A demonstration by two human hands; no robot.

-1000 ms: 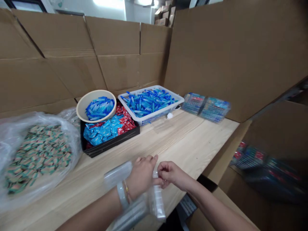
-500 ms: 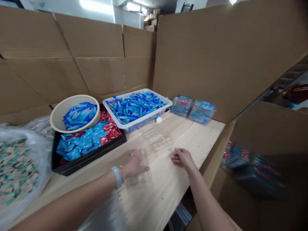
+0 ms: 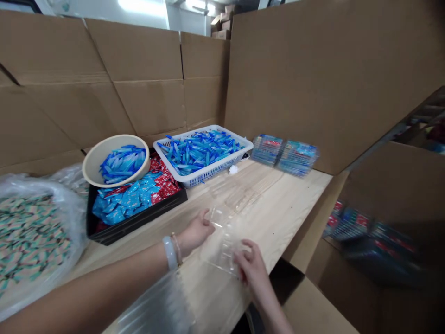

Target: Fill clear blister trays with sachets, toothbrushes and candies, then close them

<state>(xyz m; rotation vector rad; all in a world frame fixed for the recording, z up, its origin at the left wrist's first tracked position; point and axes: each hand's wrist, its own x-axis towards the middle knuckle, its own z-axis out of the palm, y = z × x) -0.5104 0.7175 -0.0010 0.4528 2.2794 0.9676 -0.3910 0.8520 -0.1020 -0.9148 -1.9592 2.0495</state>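
Observation:
A clear plastic blister shell (image 3: 222, 248) is between my two hands, just over the wooden table. My left hand (image 3: 199, 230), wearing a pale bangle at the wrist, pinches its upper left edge. The fingers of my right hand (image 3: 251, 260) are closed on its lower right side. Beyond them, another clear shell (image 3: 239, 192) lies flat on the wood, its outline faint. Below my left forearm, a stack of clear plastic shells (image 3: 156, 306) stands at the near edge, partly blurred.
A white basket (image 3: 200, 178) and a cream bowl (image 3: 88, 167) hold blue pointed pieces. A black tray (image 3: 139, 221) holds blue and red sachets. Filled packs (image 3: 283, 155) stand at the back right. A bag (image 3: 74, 222) of striped pieces is left; a cardboard box (image 3: 316, 306) is right.
My right hand has come nearer and closed on the shell's right side. My left hand has gone from spread and blurred to pinching the shell's edge. The view has shifted slightly.

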